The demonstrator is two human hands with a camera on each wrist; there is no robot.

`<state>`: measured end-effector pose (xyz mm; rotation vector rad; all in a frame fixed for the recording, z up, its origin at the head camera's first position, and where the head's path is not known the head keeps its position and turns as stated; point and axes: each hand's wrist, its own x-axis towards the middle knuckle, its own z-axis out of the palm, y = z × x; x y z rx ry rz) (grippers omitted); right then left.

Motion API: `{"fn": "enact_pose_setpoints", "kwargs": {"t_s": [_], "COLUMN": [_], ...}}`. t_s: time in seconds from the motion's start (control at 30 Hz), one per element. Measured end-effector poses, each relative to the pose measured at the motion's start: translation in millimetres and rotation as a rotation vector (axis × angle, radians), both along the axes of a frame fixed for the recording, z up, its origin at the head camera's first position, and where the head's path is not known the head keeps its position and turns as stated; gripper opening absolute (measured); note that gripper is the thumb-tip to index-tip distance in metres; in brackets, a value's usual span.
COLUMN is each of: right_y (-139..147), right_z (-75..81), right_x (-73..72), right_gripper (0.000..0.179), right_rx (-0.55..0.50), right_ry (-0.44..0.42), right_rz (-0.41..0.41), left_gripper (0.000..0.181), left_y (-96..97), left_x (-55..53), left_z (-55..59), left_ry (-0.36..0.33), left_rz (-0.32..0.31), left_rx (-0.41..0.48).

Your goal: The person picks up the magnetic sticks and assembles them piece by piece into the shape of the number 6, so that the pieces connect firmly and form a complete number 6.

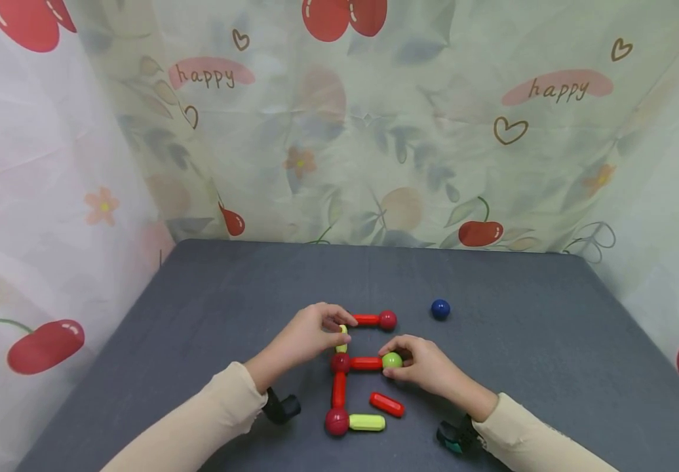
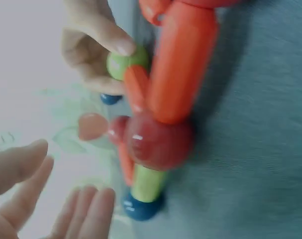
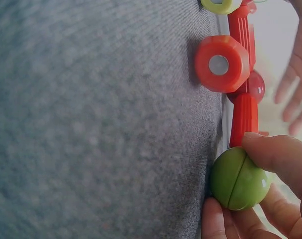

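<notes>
My right hand (image 1: 425, 368) pinches a green ball (image 1: 392, 360) between thumb and fingers at the end of a red rod (image 1: 366, 363). That rod meets a dark red ball (image 1: 340, 362) in the middle of a magnetic rod-and-ball figure lying flat. My left hand (image 1: 316, 333) hovers by the figure's far left corner, partly covering a yellow-green rod (image 1: 342, 339). In the left wrist view its fingers are spread and loose with nothing between them, beside a blue ball (image 2: 143, 205) at that rod's end. Another red rod (image 1: 366, 320) runs right from this corner to a red ball (image 1: 387, 320).
At the near end, a larger-looking red ball (image 1: 337, 421) joins a yellow-green rod (image 1: 367, 422). One loose red rod (image 1: 387, 404) lies inside the figure's right side. A separate blue ball (image 1: 440, 309) sits farther back on the grey table (image 1: 522, 314), before a printed curtain (image 1: 369, 164).
</notes>
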<state>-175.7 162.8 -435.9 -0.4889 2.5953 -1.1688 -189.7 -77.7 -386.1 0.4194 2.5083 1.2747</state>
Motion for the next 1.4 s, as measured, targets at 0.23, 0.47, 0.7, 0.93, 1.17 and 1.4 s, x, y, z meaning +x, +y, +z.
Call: {"fn": "enact_pose_setpoints", "kwargs": {"t_s": [0.23, 0.47, 0.7, 0.93, 1.17, 1.4], "right_y": [0.1, 0.3, -0.7, -1.5, -0.8, -3.4], "right_z": [0.9, 1.2, 2.2, 3.9, 10.6, 30.0], "right_x": [0.2, -0.2, -0.2, -0.1, 3.2, 12.9], "right_gripper": [0.024, 0.024, 0.024, 0.025, 0.038, 0.053], "right_rx": [0.010, -0.005, -0.005, 0.000, -0.023, -0.068], "right_ry": [-0.013, -0.028, -0.030, -0.041, -0.044, -0.024], "right_rz": [-0.010, -0.003, 0.002, -0.005, -0.007, -0.083], "left_gripper": [0.036, 0.034, 0.034, 0.035, 0.035, 0.034], "left_y": [-12.9, -12.5, -12.7, -13.3, -13.6, -15.4], "left_x": [-3.2, -3.6, -8.8, -10.0, -9.8, -10.5], "left_z": [-32.9, -41.9, -44.6, -43.1, -44.1, -45.6], "left_ry": [-0.242, -0.359, -0.374, -0.379, -0.379, -0.383], "left_rz": [0.113, 0.151, 0.132, 0.124, 0.115, 0.112], "left_rx": [0.192, 0.259, 0.230, 0.220, 0.221, 0.225]}}
